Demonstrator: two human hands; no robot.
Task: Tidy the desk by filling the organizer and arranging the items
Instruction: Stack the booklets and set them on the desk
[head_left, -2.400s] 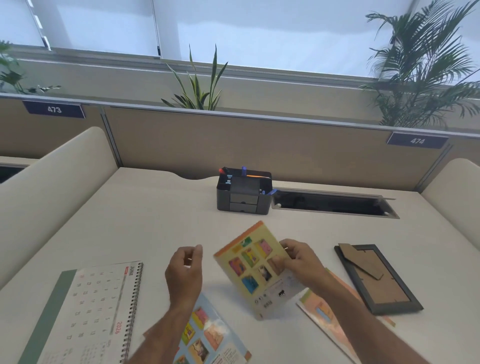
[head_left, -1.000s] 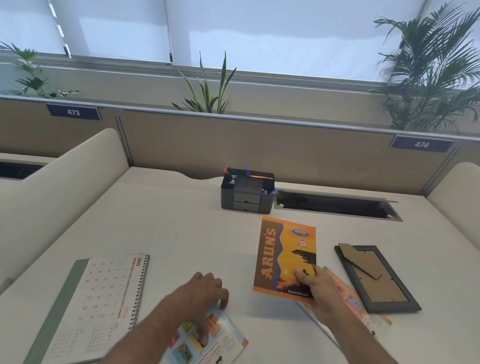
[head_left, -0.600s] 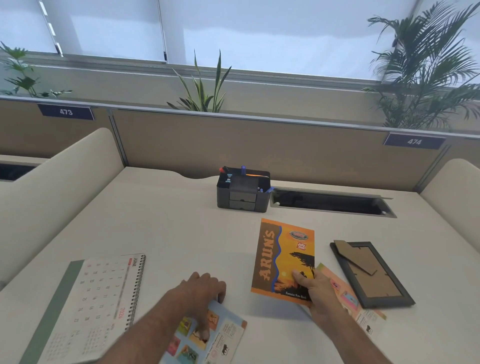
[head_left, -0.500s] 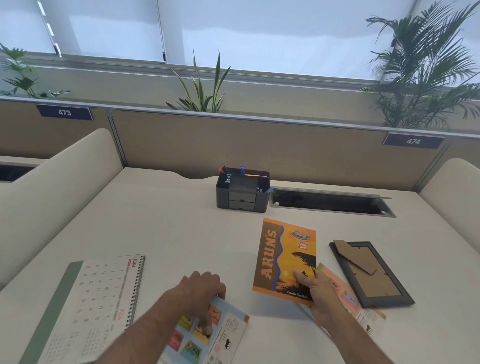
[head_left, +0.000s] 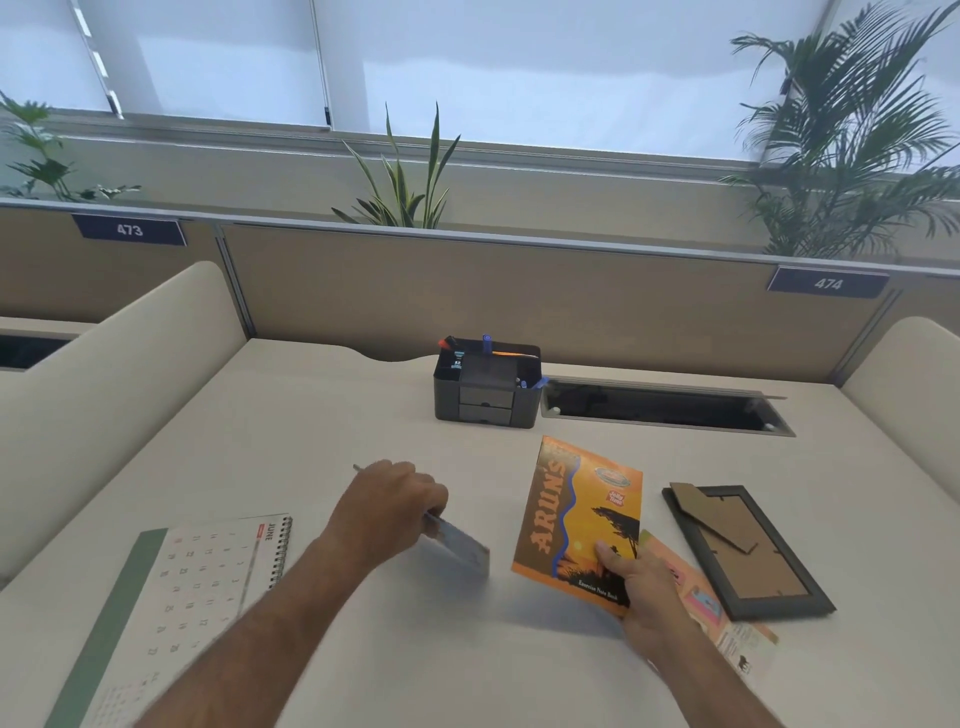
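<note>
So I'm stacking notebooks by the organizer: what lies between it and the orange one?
In the head view, only bare desk separates the organizer from the orange notebook.

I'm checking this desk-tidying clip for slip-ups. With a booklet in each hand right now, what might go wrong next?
1. The left hand holds the blurred booklet by one edge, lifted off the desk; it may slip or flop.
2. The right hand pinches only the lower corner of the orange notebook, which is tilted up, so it could bend or drop.
3. A third booklet lies partly under that hand beside the picture frame; a sweep might push it against the frame.
</note>
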